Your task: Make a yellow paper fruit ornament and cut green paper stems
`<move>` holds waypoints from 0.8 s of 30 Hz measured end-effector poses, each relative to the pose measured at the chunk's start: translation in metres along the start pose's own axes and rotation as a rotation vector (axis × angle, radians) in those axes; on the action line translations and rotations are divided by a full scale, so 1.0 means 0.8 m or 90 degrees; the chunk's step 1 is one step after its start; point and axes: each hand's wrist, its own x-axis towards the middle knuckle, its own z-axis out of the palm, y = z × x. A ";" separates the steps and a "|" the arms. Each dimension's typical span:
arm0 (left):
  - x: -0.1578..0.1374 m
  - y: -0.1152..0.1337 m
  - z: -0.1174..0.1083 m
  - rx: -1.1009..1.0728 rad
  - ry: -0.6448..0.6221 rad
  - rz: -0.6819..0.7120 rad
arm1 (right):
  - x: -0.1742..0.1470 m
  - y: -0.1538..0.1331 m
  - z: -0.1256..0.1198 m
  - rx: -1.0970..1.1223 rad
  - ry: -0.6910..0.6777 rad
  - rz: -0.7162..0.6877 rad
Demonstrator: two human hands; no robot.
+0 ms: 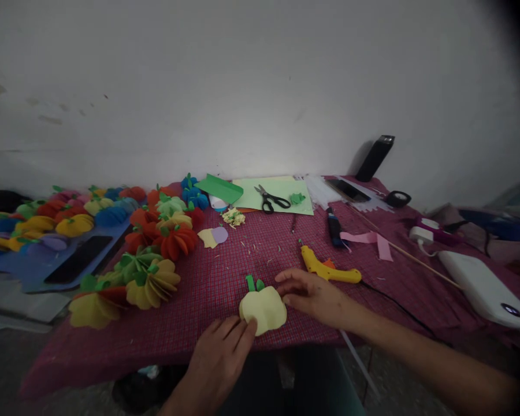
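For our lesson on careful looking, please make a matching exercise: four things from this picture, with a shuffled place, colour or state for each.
1. glue gun
2. scissors
3. ribbon
4. paper pumpkin

A. pink
B. touched by the left hand
C. bright yellow
D. on the pale green sheet

Pairs: 1-C, 2-D, 3-A, 4-B

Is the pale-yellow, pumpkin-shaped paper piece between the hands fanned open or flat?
Flat: the paper piece shows one broad, unfanned face upward; the left hand touches its edge.
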 end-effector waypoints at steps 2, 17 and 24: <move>-0.001 0.000 0.001 -0.003 0.010 -0.004 | 0.007 0.009 0.007 -0.009 0.018 0.030; -0.008 -0.001 0.015 -0.016 0.015 -0.028 | 0.015 0.005 0.014 -0.343 0.076 -0.027; -0.005 0.002 0.010 -0.024 0.033 -0.031 | 0.010 0.000 0.012 -0.385 0.077 -0.072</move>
